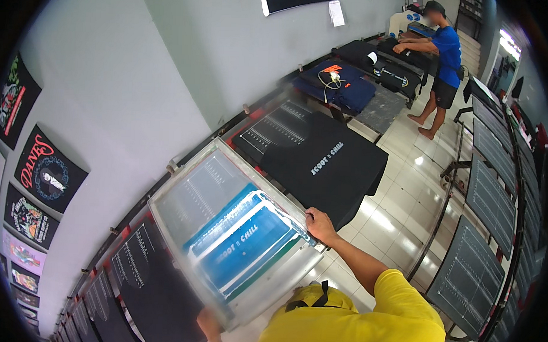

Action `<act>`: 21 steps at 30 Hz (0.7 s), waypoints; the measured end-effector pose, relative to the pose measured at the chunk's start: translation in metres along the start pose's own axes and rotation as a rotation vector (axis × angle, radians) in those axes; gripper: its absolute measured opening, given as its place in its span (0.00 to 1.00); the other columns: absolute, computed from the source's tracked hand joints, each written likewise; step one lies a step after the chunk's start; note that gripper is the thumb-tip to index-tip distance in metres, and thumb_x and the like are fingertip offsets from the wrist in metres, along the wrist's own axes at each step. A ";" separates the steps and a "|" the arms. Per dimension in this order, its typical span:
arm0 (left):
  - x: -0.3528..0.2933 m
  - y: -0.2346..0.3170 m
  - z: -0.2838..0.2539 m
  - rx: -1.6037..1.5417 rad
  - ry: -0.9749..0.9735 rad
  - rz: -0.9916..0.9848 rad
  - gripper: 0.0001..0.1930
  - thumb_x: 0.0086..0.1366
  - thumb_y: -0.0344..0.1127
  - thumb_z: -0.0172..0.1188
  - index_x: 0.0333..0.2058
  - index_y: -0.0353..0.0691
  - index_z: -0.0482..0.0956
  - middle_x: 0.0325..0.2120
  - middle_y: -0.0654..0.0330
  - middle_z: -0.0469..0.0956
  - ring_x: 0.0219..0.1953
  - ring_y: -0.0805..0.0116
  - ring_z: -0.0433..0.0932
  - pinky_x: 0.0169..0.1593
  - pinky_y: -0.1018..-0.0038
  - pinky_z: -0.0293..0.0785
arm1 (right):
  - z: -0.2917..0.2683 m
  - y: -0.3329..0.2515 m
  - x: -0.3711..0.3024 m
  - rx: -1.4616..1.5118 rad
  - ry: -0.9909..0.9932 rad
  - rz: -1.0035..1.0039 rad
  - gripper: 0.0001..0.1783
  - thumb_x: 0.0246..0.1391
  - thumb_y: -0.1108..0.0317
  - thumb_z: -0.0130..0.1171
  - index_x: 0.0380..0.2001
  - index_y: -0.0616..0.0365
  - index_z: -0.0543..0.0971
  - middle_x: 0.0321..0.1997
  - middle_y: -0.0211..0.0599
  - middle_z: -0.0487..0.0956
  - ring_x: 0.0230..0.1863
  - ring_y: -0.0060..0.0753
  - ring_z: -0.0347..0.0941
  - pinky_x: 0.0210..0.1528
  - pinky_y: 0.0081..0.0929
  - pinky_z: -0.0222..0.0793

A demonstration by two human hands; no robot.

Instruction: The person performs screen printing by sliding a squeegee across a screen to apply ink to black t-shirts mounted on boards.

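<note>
Grey walls (120, 69) rise across the left and top of the frame, above a pale tiled floor (396, 202) at right of centre. Largest among the nearer things is a flat printing screen (221, 214), a rectangle with pale, metallic-looking borders, slanting across the centre and lower centre of the frame; its bottom corner is blurred. Just beside it, upper right of centre, lies a black shirt (310, 163) with pale lettering. Bright blue fills the screen's lower part, while greyish, see-through mesh (204, 183) spans its upper left. At the screen's right corner the person's right hand (320, 225) grips the edge, fingers curled. Their left hand (209, 324), lower centre, is blurred against the bottom corner; whether its fingers grasp cannot be told. White streaks border the blue, a thin green strip (261, 273) runs along one side, and small pale letters (238, 243) sit within.
</note>
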State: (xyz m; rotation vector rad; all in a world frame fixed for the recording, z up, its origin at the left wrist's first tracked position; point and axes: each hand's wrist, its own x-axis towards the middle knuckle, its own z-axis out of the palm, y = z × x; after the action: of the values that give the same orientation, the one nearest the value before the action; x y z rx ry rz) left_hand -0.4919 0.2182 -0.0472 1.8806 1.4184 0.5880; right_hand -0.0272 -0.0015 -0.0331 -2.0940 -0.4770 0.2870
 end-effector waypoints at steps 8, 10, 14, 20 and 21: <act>0.001 -0.019 0.005 -0.085 0.072 0.078 0.20 0.72 0.40 0.54 0.33 0.25 0.82 0.20 0.65 0.74 0.23 0.77 0.66 0.28 0.72 0.63 | -0.002 -0.008 -0.001 0.000 -0.020 0.033 0.16 0.59 0.65 0.50 0.45 0.60 0.79 0.40 0.55 0.82 0.45 0.58 0.79 0.51 0.41 0.73; 0.007 -0.034 0.004 -0.041 0.043 0.074 0.20 0.72 0.40 0.54 0.34 0.25 0.82 0.20 0.65 0.75 0.23 0.77 0.67 0.28 0.73 0.64 | -0.002 -0.009 -0.001 -0.007 -0.021 0.040 0.17 0.58 0.65 0.50 0.46 0.60 0.80 0.41 0.54 0.83 0.46 0.57 0.79 0.51 0.40 0.73; 0.008 -0.040 0.007 -0.039 0.070 0.043 0.14 0.66 0.35 0.54 0.29 0.28 0.80 0.24 0.45 0.81 0.27 0.53 0.80 0.33 0.60 0.72 | -0.002 -0.006 0.001 -0.003 -0.051 0.055 0.17 0.59 0.64 0.49 0.47 0.59 0.79 0.43 0.55 0.82 0.48 0.59 0.78 0.53 0.42 0.72; 0.009 -0.043 0.005 0.026 0.062 0.070 0.13 0.66 0.35 0.56 0.32 0.28 0.81 0.28 0.44 0.82 0.31 0.50 0.80 0.36 0.58 0.73 | 0.000 -0.002 0.001 0.019 -0.028 0.027 0.17 0.59 0.64 0.50 0.46 0.60 0.80 0.42 0.55 0.83 0.47 0.57 0.79 0.52 0.41 0.73; 0.012 -0.053 0.007 0.005 0.088 0.094 0.15 0.68 0.37 0.55 0.31 0.29 0.80 0.24 0.53 0.76 0.27 0.60 0.73 0.32 0.62 0.66 | 0.000 -0.004 0.001 0.025 -0.035 0.028 0.17 0.59 0.64 0.50 0.46 0.60 0.80 0.42 0.55 0.82 0.47 0.57 0.79 0.52 0.41 0.73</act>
State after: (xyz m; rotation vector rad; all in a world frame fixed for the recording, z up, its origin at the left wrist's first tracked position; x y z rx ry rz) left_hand -0.5176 0.2360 -0.0925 1.9548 1.3934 0.7219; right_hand -0.0272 0.0011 -0.0298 -2.0750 -0.4631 0.3443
